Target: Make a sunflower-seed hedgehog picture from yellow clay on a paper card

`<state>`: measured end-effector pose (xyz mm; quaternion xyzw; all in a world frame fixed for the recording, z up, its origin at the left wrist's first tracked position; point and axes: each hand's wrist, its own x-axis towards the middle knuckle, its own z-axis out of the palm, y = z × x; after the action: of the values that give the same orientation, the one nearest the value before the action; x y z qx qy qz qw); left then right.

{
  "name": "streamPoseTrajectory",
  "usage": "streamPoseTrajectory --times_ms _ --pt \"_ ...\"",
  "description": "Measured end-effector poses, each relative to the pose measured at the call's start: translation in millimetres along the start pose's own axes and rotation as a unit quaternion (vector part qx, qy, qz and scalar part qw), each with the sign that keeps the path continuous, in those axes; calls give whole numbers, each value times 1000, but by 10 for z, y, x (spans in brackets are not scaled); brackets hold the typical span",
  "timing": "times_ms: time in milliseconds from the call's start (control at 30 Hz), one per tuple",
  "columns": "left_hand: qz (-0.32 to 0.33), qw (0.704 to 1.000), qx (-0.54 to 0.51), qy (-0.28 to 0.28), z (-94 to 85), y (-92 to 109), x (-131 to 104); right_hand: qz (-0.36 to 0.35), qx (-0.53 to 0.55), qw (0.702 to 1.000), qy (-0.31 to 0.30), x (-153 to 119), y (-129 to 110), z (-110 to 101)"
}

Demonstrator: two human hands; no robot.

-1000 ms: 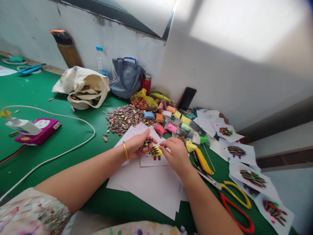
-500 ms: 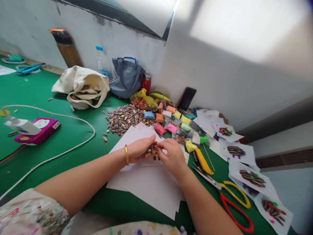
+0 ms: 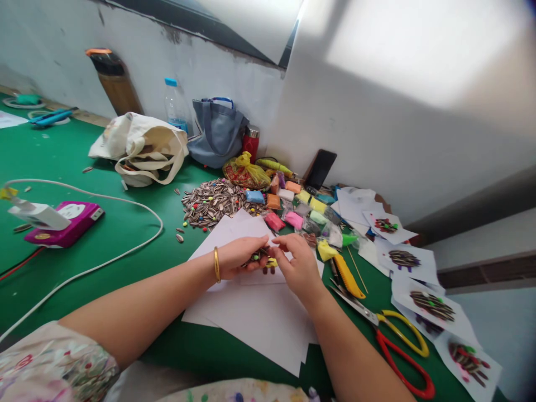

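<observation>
My left hand (image 3: pixel 243 254) is cupped closed around striped sunflower seeds (image 3: pixel 256 257), with a small green bit among them. My right hand (image 3: pixel 296 265) is beside it, thumb and forefinger brought together near the left fingertips. Whether a seed is in that pinch is too small to tell. Both hands are over white paper sheets (image 3: pixel 259 312) stacked on the green table. Partly hidden beneath them, a yellow shape (image 3: pixel 272 262) with brown bits shows on the paper. Behind the sheets spreads a heap of sunflower seeds (image 3: pixel 215 198) mixed with coloured beads.
Bags of coloured clay (image 3: pixel 295 219) lie beyond my hands. Scissors (image 3: pixel 377 318) and a yellow utility knife (image 3: pixel 348 276) are at right, beside paper sheets with seed pictures (image 3: pixel 431 304). A white cable (image 3: pixel 157 215) curves at left. Bags (image 3: pixel 218 131) and a phone (image 3: pixel 320 168) stand near the wall.
My right hand has drawn slightly away from my left fingers, so more of the yellow shape shows between them. The left hand has barely moved and keeps its seeds.
</observation>
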<state>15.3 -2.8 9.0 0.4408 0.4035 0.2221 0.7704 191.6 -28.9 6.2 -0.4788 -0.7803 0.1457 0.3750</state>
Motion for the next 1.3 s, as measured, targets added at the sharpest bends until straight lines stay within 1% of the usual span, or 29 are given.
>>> streamPoseTrajectory --times_ms 200,333,400,500,633,733,800,900,1000,1133,1200,1267,1300 --pt "-10 1000 -19 -3 -6 12 -5 -12 15 1000 -17 9 66 25" --pt "-10 999 -37 -18 -11 6 -5 -8 17 1000 18 3 40 29" --pt "-3 998 -54 -23 -14 3 -1 -17 23 999 26 -6 3 16" --pt "3 997 -76 -16 -14 -1 11 -40 17 999 -1 -17 -65 3" --pt "-8 996 -82 18 2 -6 26 -38 -48 997 -52 -18 -141 28" --pt "-4 996 -84 28 24 -14 27 -27 -86 994 -58 -15 -172 56" --pt "3 996 -87 19 38 -19 21 -26 -90 994 -50 -16 -182 62" --pt "12 997 -76 -15 49 -19 3 -21 -56 998 -15 -16 -173 46" --pt "24 997 -54 -45 46 -10 -16 5 14 1000 21 -5 -120 13" --pt "31 998 -51 -25 22 -2 -19 43 93 994 25 12 -9 1" --pt "30 998 -61 -17 10 -7 -12 67 113 991 23 14 30 17" --pt "35 997 -65 -21 1 -16 -4 91 122 988 37 11 44 33" --pt "40 997 -66 -22 -1 -19 -1 92 122 987 43 10 41 37"
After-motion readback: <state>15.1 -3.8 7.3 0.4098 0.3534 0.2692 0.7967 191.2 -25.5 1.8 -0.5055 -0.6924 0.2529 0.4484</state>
